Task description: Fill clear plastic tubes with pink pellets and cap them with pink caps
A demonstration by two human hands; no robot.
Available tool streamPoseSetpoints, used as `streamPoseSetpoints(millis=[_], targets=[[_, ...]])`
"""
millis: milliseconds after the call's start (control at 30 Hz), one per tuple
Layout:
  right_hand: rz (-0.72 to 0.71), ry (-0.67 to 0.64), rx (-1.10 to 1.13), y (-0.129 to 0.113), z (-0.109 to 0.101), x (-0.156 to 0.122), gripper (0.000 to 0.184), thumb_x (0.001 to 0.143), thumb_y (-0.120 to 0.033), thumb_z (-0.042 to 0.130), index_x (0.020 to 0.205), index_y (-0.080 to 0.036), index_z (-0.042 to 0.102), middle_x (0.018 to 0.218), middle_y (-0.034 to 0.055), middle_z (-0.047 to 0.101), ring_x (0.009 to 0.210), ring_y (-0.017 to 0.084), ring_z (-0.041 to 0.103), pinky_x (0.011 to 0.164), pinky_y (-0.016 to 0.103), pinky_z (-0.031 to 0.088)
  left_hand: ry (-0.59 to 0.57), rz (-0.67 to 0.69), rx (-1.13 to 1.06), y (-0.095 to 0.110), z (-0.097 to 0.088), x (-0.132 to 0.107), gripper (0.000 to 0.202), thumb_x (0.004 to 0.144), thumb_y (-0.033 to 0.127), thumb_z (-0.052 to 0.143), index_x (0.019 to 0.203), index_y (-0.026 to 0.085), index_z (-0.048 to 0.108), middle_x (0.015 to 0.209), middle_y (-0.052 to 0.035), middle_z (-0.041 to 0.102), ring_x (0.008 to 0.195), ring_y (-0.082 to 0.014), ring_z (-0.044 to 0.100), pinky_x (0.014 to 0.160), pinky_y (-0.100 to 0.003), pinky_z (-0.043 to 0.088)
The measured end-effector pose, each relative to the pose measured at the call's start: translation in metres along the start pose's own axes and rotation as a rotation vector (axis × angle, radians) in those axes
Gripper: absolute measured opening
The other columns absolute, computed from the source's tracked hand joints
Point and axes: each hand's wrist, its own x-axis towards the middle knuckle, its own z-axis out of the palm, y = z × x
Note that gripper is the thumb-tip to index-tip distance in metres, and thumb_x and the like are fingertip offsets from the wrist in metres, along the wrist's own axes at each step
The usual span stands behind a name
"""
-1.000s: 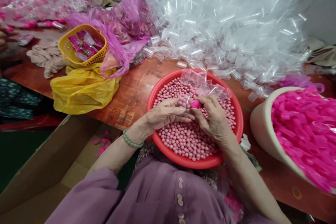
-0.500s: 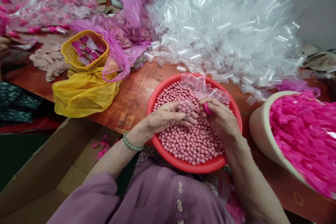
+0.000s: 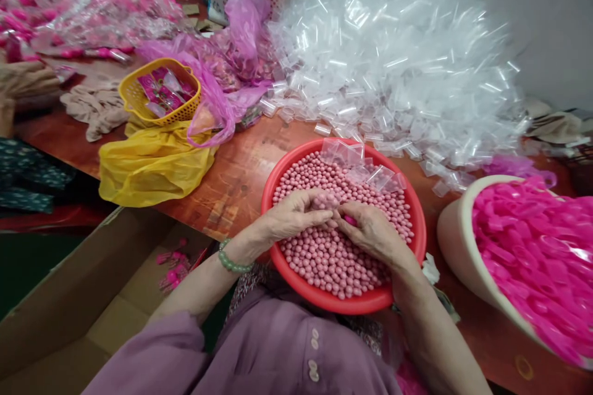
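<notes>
My left hand (image 3: 291, 217) grips a short clear plastic tube (image 3: 326, 201) filled with pink balls. Close against it on the right, my right hand (image 3: 377, 237) pinches a small bright pink plastic piece (image 3: 351, 220). The fingers partly hide where the two parts meet, so I cannot tell whether they touch. Both hands are over a red basin (image 3: 267, 203) of loose pink balls (image 3: 340, 262). Several empty clear tubes (image 3: 345, 153) lie on the balls at the basin's far side.
A large heap of clear tubes (image 3: 393, 68) spreads behind the basin. To the right stands a cream bucket (image 3: 456, 247) of pink plastic pieces (image 3: 523, 253). Leftward are a yellow basket (image 3: 180, 116), a yellow bag (image 3: 155, 166), a cardboard box (image 3: 123, 315) and another person's hand (image 3: 28, 81).
My right hand has moved left and down with the pink piece, bringing it up against the filled tube in my left hand. The other person's hand has come further into view.
</notes>
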Motion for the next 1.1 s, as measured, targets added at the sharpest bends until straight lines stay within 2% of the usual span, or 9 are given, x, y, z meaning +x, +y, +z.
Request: streamPoseSetpoints(millis=[100,233,300,400,567,700,833,967,1100], targets=[[0.017,0.051,0.001,0.0,0.001,0.0,0.039,0.098,-0.045,0.041,0.07,-0.021,0.054,0.069,0.0036,0.061,0.064,0.016,0.052,0.064,0.028,0.037,0.024,0.07,0.069,0.001,0.002,0.002,0.032,0.079,0.036,0.081,0.096,0.013,0.068,0.089,-0.0031,0.068,0.084,-0.0132,0.066,0.085,-0.028,0.052],[0.029,0.212,0.069,-0.002,-0.002,-0.003,0.034,0.092,-0.035,0.047,0.061,-0.022,0.045,0.058,-0.0011,0.05,0.057,0.013,0.045,0.059,0.027,0.034,0.069,0.109,0.206,0.0,-0.005,0.008,0.027,0.076,0.031,0.081,0.092,0.012,0.071,0.082,-0.0003,0.063,0.082,-0.0119,0.059,0.086,-0.029,0.049],[0.022,0.288,0.173,-0.003,-0.005,-0.004,0.031,0.09,-0.032,0.049,0.062,-0.021,0.051,0.059,-0.0012,0.052,0.059,0.014,0.049,0.06,0.027,0.038,0.077,0.085,0.247,0.001,-0.009,0.01,0.025,0.076,0.031,0.08,0.09,0.012,0.071,0.079,0.0004,0.061,0.078,-0.0112,0.057,0.083,-0.028,0.048],[-0.027,0.405,0.301,-0.008,-0.009,-0.004,0.024,0.09,-0.032,0.054,0.072,-0.021,0.066,0.066,-0.0004,0.063,0.064,0.016,0.058,0.064,0.028,0.045,0.041,0.077,0.266,0.003,-0.014,0.01,0.028,0.074,0.028,0.079,0.097,0.014,0.072,0.082,0.0,0.063,0.077,-0.011,0.056,0.081,-0.028,0.048],[-0.137,0.549,0.346,-0.02,-0.015,0.001,0.017,0.091,-0.031,0.06,0.086,-0.024,0.075,0.082,0.0015,0.074,0.076,0.019,0.068,0.074,0.032,0.052,0.063,0.124,0.239,0.004,-0.014,0.011,0.025,0.073,0.026,0.08,0.092,0.014,0.069,0.082,0.0003,0.063,0.078,-0.0118,0.057,0.082,-0.028,0.046],[-0.23,0.594,0.3,-0.026,-0.017,0.008,0.015,0.093,-0.028,0.062,0.095,-0.026,0.077,0.089,0.0018,0.077,0.082,0.019,0.07,0.079,0.033,0.053,0.055,0.134,0.183,0.006,-0.014,0.012,0.025,0.072,0.026,0.08,0.089,0.014,0.067,0.081,0.0004,0.062,0.08,-0.0122,0.056,0.082,-0.028,0.045],[-0.288,0.594,0.265,-0.027,-0.015,0.013,0.015,0.092,-0.025,0.065,0.098,-0.027,0.077,0.086,0.0009,0.076,0.08,0.017,0.07,0.077,0.031,0.053,0.023,0.149,0.178,0.008,-0.016,0.012,0.026,0.071,0.027,0.081,0.084,0.014,0.064,0.076,0.002,0.058,0.074,-0.0103,0.052,0.075,-0.026,0.044],[-0.25,0.582,0.252,-0.027,-0.012,0.015,0.014,0.091,-0.031,0.066,0.097,-0.026,0.078,0.084,0.0029,0.076,0.077,0.019,0.069,0.074,0.033,0.053,0.04,0.152,0.156,0.006,-0.017,0.012,0.028,0.073,0.029,0.081,0.087,0.015,0.062,0.077,0.0023,0.057,0.073,-0.0101,0.051,0.074,-0.025,0.043],[-0.207,0.555,0.229,-0.028,-0.01,0.018,0.017,0.09,-0.035,0.067,0.097,-0.025,0.079,0.079,0.0029,0.074,0.07,0.018,0.066,0.069,0.033,0.052,0.024,0.165,0.15,0.003,-0.019,0.014,0.025,0.074,0.024,0.078,0.09,0.015,0.062,0.081,0.0014,0.059,0.076,-0.0115,0.052,0.077,-0.027,0.043]])
